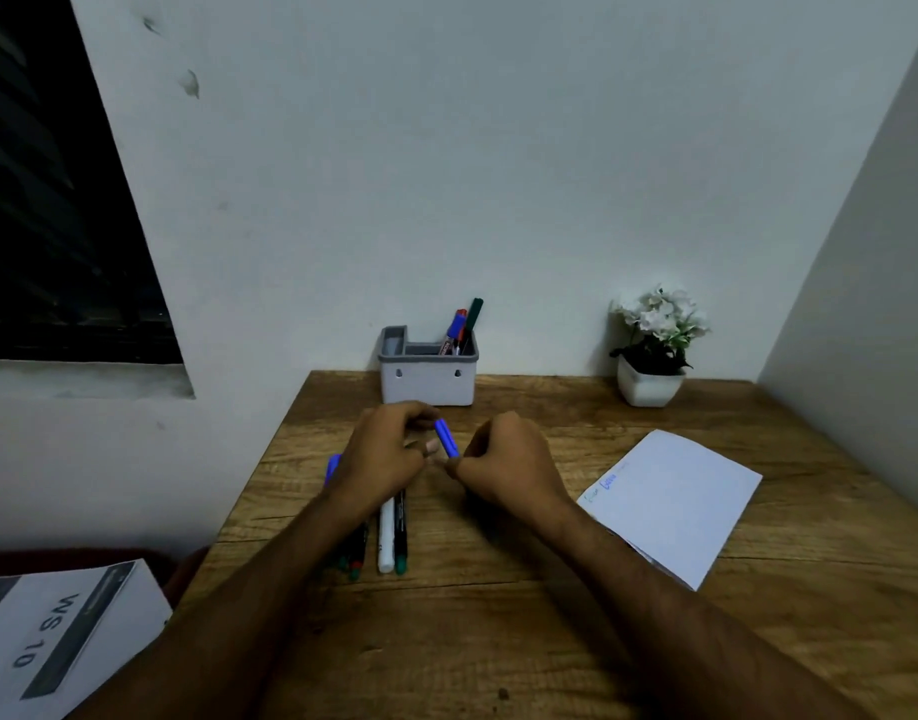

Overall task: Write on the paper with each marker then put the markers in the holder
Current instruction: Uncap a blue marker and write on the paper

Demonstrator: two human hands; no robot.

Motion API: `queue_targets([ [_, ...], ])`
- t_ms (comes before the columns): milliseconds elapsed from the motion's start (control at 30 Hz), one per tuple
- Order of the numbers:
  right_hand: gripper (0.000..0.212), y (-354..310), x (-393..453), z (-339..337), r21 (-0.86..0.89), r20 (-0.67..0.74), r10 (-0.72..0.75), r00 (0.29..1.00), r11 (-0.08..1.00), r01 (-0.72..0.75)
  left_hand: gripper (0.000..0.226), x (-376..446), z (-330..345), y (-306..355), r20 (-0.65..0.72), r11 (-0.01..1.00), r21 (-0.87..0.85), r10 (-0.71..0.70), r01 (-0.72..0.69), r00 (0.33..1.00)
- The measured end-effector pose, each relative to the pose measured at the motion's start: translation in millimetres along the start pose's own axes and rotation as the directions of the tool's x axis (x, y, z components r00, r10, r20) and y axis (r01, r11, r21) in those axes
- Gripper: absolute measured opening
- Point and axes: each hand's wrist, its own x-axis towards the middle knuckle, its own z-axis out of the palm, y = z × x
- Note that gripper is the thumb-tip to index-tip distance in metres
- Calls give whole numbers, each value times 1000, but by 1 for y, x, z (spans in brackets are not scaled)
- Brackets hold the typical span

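The scene is dim and cool-toned, with a grey-blue cast over the wall (472, 174). The window (46, 200) is black and gives no light. Soft shadows lie under the forearms on the table (758, 641). Wide-angle distortion bends straight lines near the edges. Detail is soft throughout, and the writing on the paper (675, 506) is illegible.

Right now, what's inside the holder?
The holder has about three markers standing in its right corner: blue, red and dark green tops. Its walls hide their lower ends and the holder's floor.
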Motion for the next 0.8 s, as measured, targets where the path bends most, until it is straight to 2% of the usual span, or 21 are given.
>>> queue_targets([
  [233, 10, 30, 0, -28, 152, -83, -1, 997, 988, 14, 38, 19, 21, 28, 70, 985, -173, 17, -5, 997],
  [433, 17, 66, -1, -45, 284, -145, -29, 989, 956, 70, 24, 35, 48, 53, 102, 962, -268, -14, 42, 995],
  [600, 29, 89, 1, -57, 245, -185, -87, 979, 961, 131, 16, 40, 69, 76, 187, 893, -423, -78, 152, 979],
  [800, 41, 107, 4, -63, 130, -151, -188, 970, 970, 208, 15, 47, 92, 84, 190, 808, -527, -192, 265, 963],
])
